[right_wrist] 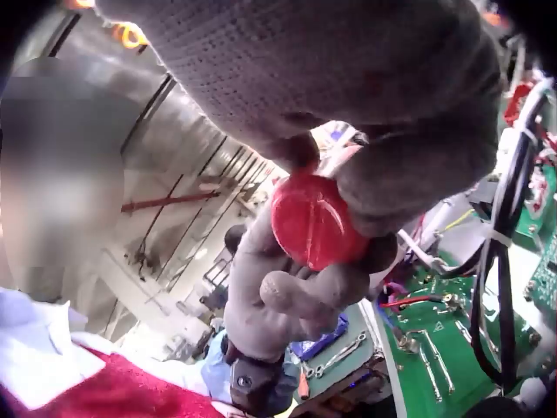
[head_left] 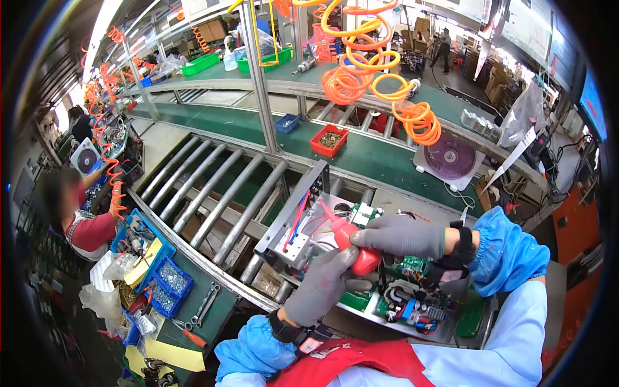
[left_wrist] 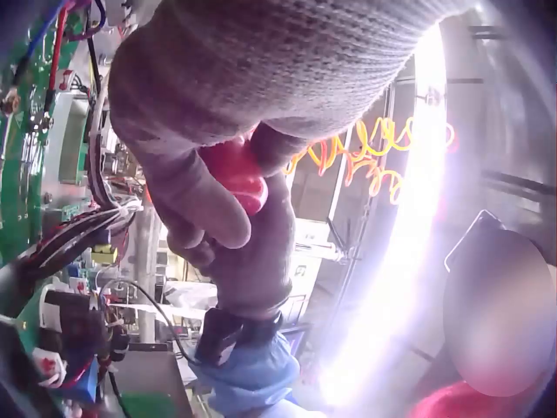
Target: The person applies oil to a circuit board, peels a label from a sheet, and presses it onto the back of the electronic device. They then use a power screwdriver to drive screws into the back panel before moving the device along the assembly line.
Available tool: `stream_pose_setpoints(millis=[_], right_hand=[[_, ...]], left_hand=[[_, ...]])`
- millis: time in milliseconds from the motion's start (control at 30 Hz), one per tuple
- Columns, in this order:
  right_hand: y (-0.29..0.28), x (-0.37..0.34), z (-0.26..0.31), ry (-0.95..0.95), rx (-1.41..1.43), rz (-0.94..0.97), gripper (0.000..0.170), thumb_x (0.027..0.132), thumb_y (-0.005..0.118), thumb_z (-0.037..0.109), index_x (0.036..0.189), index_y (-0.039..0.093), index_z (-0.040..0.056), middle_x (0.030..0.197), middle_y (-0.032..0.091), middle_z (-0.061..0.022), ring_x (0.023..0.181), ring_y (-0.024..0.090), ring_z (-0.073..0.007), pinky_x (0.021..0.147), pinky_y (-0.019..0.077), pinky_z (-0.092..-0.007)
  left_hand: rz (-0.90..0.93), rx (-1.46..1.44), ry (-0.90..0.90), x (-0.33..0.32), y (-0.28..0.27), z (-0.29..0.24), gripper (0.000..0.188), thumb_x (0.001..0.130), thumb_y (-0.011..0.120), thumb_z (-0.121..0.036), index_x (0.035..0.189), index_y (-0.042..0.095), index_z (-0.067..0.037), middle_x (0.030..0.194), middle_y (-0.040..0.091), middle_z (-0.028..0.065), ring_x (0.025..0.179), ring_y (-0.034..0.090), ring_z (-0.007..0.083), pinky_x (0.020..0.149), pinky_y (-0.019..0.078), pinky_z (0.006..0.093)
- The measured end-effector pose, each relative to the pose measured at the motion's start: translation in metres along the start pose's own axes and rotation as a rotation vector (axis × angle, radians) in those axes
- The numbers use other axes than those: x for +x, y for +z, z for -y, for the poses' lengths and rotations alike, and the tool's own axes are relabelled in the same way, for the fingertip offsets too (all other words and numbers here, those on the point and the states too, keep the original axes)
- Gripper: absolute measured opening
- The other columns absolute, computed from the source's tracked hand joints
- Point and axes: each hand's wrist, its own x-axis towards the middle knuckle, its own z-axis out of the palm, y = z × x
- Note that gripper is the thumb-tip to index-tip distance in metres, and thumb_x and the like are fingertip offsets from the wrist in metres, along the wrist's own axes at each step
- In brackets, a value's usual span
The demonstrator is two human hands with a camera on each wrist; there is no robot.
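The grey-gloved left hand [head_left: 322, 287] and the grey-gloved right hand [head_left: 403, 233] gripped with their fingers the red plastic bottle [head_left: 344, 233] with pointed nozzle [head_left: 327, 210] above the open metal electronics chassis [head_left: 284, 226], where steady aim and gentle pressure seemed wise.

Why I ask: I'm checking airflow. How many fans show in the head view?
2: one fan at upper right, beyond the right hand; another fan at far left, near the person in red. More may be hidden.
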Motion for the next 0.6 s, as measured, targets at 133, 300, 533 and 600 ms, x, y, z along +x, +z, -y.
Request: stream_pose_setpoints(millis=[133,300,533,600], right_hand=[[-0.013,0.017,-0.019,-0.005,0.227,-0.013,0.049,0.093,0.052,0.045,0.084,0.068,0.0000,0.068,0.060,-0.0071,0.056,0.055,-0.0145,0.051,0.0422,-0.0307],[-0.021,0.042,-0.032,-0.067,0.281,-0.069,0.046,0.090,0.056,0.040,0.085,0.067,-0.0038,0.069,0.061,-0.0081,0.056,0.056,-0.0145,0.050,0.0432,-0.0317],[-0.026,0.054,-0.030,-0.070,0.219,-0.073,0.048,0.088,0.058,0.041,0.085,0.067,-0.0061,0.070,0.062,-0.0096,0.055,0.056,-0.0151,0.049,0.0429,-0.0319],[-0.024,0.063,-0.038,-0.065,0.246,-0.067,0.049,0.088,0.058,0.042,0.086,0.067,-0.0061,0.069,0.062,-0.0095,0.053,0.056,-0.0155,0.049,0.0428,-0.0319]], left_hand=[[0.002,-0.051,0.070,0.035,-0.005,0.012,0.038,0.103,0.049,-0.030,0.125,0.052,0.000,0.109,0.065,0.0130,0.087,0.069,0.0189,0.072,0.0594,0.0285],[-0.108,-0.053,0.123,0.054,-0.001,0.010,0.034,0.103,0.047,-0.027,0.121,0.054,0.001,0.105,0.066,0.0127,0.081,0.070,0.0184,0.067,0.0600,0.0281],[-0.140,-0.077,0.144,0.064,-0.008,0.008,0.033,0.103,0.048,-0.028,0.119,0.055,0.001,0.103,0.066,0.0122,0.078,0.070,0.0171,0.065,0.0596,0.0260],[-0.160,-0.080,0.140,0.064,-0.008,0.008,0.034,0.103,0.048,-0.028,0.119,0.055,0.001,0.103,0.067,0.0122,0.077,0.070,0.0170,0.064,0.0596,0.0256]])
